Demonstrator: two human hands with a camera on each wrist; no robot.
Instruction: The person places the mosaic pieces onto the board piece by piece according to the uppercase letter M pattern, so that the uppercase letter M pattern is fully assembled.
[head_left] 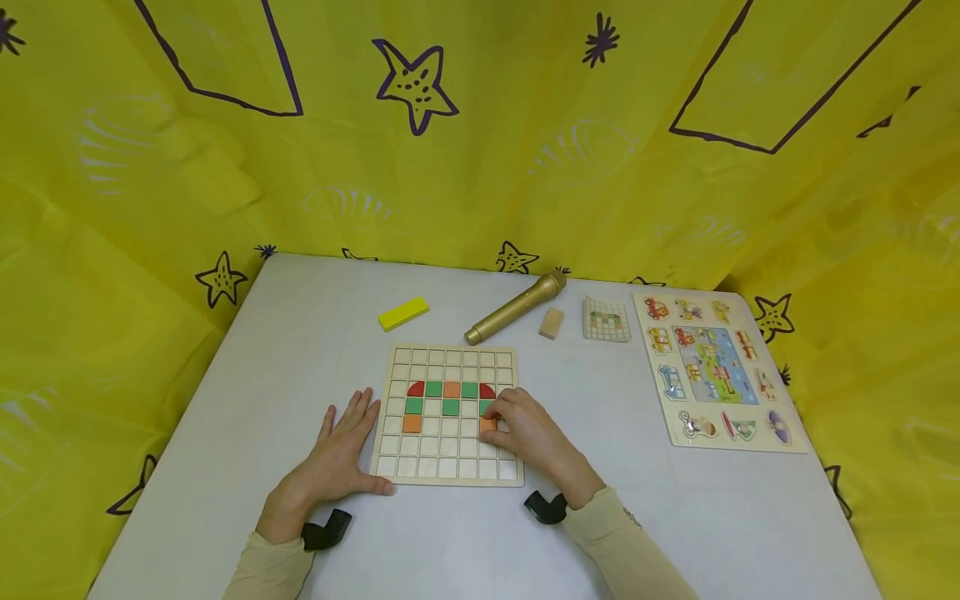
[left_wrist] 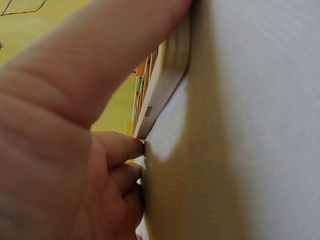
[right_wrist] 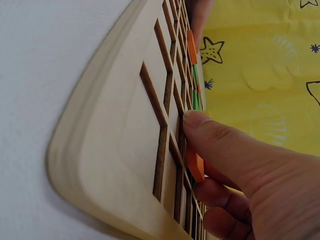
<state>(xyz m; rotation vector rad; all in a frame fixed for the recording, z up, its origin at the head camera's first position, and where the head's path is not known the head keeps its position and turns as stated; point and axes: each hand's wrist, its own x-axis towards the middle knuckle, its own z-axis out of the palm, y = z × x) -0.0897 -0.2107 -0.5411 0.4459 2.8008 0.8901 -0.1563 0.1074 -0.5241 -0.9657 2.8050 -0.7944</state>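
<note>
A wooden grid board [head_left: 447,476] lies flat on the table, with red, green and orange tiles in several of its cells. My right hand [head_left: 534,433] is over the board's right side and pinches an orange square tile [right_wrist: 195,164] between thumb and curled fingers, low at the grid. The fingers partly hide a green tile [head_left: 485,408] just above it. At the board's left edge my left hand [head_left: 337,462] rests with fingers spread on the table, its thumb along the near left corner. Another orange tile [head_left: 412,423] sits in the left part of the grid.
Behind the board lie a yellow block [head_left: 403,313], a gold microphone [head_left: 516,308], a small wooden block [head_left: 551,323] and a pattern card [head_left: 607,320]. A picture puzzle board [head_left: 720,433] lies at the right. Yellow cloth [head_left: 480,183] hangs around the table.
</note>
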